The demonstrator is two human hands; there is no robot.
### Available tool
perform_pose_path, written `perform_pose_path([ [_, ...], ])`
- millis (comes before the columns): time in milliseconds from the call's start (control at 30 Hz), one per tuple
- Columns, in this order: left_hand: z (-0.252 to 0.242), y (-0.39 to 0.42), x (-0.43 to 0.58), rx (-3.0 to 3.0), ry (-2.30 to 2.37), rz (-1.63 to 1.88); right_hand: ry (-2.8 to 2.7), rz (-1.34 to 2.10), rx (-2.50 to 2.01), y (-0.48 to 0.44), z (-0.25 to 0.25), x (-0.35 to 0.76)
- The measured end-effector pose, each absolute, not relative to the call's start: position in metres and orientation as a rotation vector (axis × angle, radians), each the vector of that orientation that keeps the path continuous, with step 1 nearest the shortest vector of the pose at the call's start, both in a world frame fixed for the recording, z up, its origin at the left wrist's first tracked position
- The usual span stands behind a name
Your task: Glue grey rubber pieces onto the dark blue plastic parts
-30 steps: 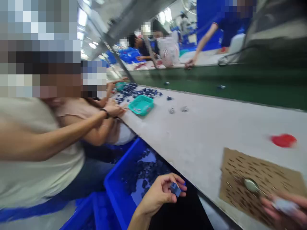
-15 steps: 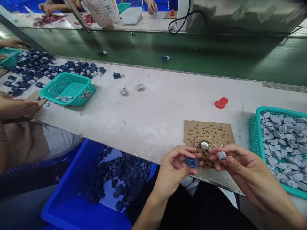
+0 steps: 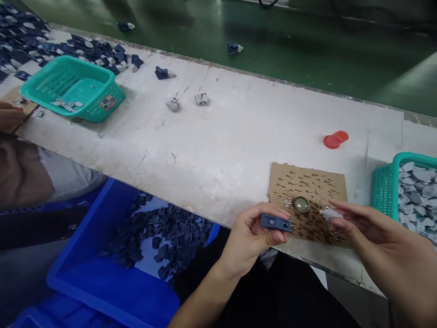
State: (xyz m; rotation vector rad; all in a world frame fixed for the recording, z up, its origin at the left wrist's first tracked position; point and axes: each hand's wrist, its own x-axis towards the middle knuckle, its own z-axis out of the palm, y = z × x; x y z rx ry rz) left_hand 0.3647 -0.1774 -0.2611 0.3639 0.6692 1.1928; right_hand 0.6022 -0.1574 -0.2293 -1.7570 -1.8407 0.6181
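My left hand [image 3: 251, 239] pinches a dark blue plastic part [image 3: 276, 222] between thumb and fingers, above the near edge of the white table [image 3: 211, 155]. My right hand [image 3: 380, 246] holds a small pale grey part [image 3: 329, 213] at its fingertips, a short way to the right of the blue part. Both hands hover over a torn cardboard sheet [image 3: 317, 182] studded with small brass pieces. A round metal-rimmed lid [image 3: 301, 204] lies on that sheet, just beyond the gap between my hands.
A teal basket of grey parts [image 3: 384, 187] stands at the right, and another teal basket [image 3: 73, 86] sits at the left beside heaped dark blue parts. A red cap [image 3: 336, 139] lies on the table. Below the edge is a blue bin of dark parts [image 3: 102, 284]. A co-worker's hand [image 3: 10, 116] shows at far left, and a green belt [image 3: 307, 41] runs behind.
The view has swung from the co-workers at the left onto the cardboard sheet. My hands have moved slightly apart, each keeping its part. The left hand's blue part now shows its long side.
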Motion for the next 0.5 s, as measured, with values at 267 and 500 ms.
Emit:
perform_pose_path([
  [267,-0.251,-0.189,0.351,0.185,0.552,1.003,-2.373,0.135,-1.340,-0.136,-0.238,0.582],
  [500,-0.250,-0.190,0.352,0.102,0.546,1.124,-2.141,0.357,-1.586,-0.148,-0.236,0.588],
])
